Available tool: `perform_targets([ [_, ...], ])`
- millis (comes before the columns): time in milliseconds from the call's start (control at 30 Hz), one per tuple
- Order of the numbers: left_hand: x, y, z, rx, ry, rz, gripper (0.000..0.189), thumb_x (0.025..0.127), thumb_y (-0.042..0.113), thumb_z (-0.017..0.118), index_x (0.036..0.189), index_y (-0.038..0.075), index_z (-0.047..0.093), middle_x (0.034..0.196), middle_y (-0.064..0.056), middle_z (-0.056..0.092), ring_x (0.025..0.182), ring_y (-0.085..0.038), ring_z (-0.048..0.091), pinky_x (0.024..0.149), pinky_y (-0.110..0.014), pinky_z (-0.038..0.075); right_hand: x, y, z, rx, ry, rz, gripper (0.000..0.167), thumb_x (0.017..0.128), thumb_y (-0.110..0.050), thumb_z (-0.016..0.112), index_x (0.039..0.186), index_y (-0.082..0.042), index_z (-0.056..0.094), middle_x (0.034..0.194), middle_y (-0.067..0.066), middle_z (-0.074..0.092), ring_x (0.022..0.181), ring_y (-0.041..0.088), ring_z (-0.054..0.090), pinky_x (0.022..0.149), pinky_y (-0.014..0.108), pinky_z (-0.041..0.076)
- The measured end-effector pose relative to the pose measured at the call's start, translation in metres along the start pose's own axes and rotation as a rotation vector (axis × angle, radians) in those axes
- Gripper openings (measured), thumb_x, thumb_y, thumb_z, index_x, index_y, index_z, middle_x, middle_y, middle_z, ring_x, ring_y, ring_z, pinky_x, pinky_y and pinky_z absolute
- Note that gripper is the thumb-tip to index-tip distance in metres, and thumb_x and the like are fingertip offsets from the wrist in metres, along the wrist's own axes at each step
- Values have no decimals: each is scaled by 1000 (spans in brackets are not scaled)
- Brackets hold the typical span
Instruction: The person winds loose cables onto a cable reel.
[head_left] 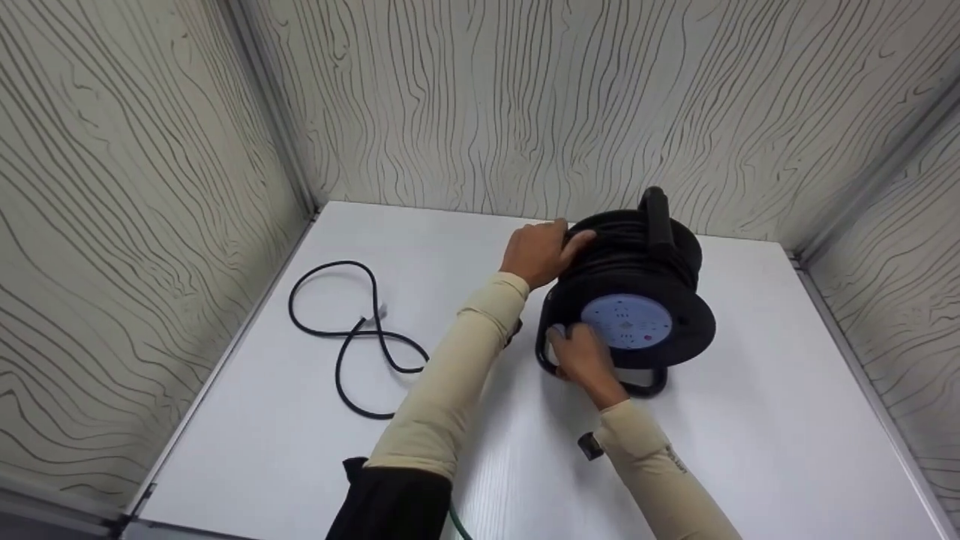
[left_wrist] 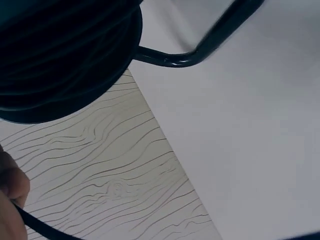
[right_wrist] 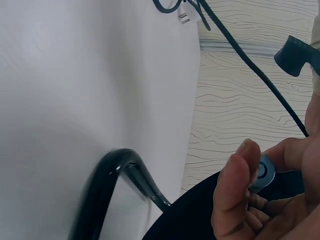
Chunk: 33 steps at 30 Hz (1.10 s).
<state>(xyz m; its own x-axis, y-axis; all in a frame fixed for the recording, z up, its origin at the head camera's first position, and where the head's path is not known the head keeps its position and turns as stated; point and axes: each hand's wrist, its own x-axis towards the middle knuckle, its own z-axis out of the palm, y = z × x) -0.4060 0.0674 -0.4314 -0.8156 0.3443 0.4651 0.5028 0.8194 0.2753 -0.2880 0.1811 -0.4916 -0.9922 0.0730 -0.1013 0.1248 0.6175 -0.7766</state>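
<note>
Right of the head frame's centre, the cable reel (head_left: pixel 637 283) stands on the white table (head_left: pixel 757 427); my left hand (head_left: pixel 538 253) grips black cable (right_wrist: pixel 248 60), my right hand (head_left: pixel 585 356) pinches a blue-grey knob (right_wrist: pixel 266 175).

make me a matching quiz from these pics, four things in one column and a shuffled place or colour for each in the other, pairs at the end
Things
1. socket panel
2. plug
3. round knob
4. tabletop

Places and colours
A. held in the right grip
B. white, under the reel
C. pale blue disc in the middle of the reel's face
D. lying by loops of loose black cable

Pairs: 1-C, 2-D, 3-A, 4-B
</note>
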Motion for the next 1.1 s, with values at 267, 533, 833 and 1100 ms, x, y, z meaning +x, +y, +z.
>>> perform_targets([
  [267,-5,-14,-2,164,66,60,58,101,66,43,84,14,61,61,-2,57,51,-19,55,50,-35,47,-5,-12,-6,30,1,0,34,98,-25,59,68,-8,58,54,8,59,51,27,64,45,29,49],
  [533,-4,-17,0,331,192,269,65,99,72,37,93,10,58,75,-3,57,55,-16,54,48,-32,48,-7,-30,-22,29,20,-20,32,98,-26,59,70,-10,56,57,3,57,54,22,63,50,28,46],
  [833,-8,-24,10,411,288,301,46,104,54,50,88,12,59,72,-1,56,54,-13,55,45,-29,48,-12,-46,-41,89,-5,16,31,101,-29,58,81,-5,60,72,12,66,56,21,65,54,33,55],
  [1100,-5,-23,16,393,291,355,42,105,49,52,93,9,57,81,-3,57,69,-18,61,57,-30,52,-16,-56,-75,193,5,-14,31,99,-25,60,85,3,63,70,10,63,51,15,61,52,30,55],
])
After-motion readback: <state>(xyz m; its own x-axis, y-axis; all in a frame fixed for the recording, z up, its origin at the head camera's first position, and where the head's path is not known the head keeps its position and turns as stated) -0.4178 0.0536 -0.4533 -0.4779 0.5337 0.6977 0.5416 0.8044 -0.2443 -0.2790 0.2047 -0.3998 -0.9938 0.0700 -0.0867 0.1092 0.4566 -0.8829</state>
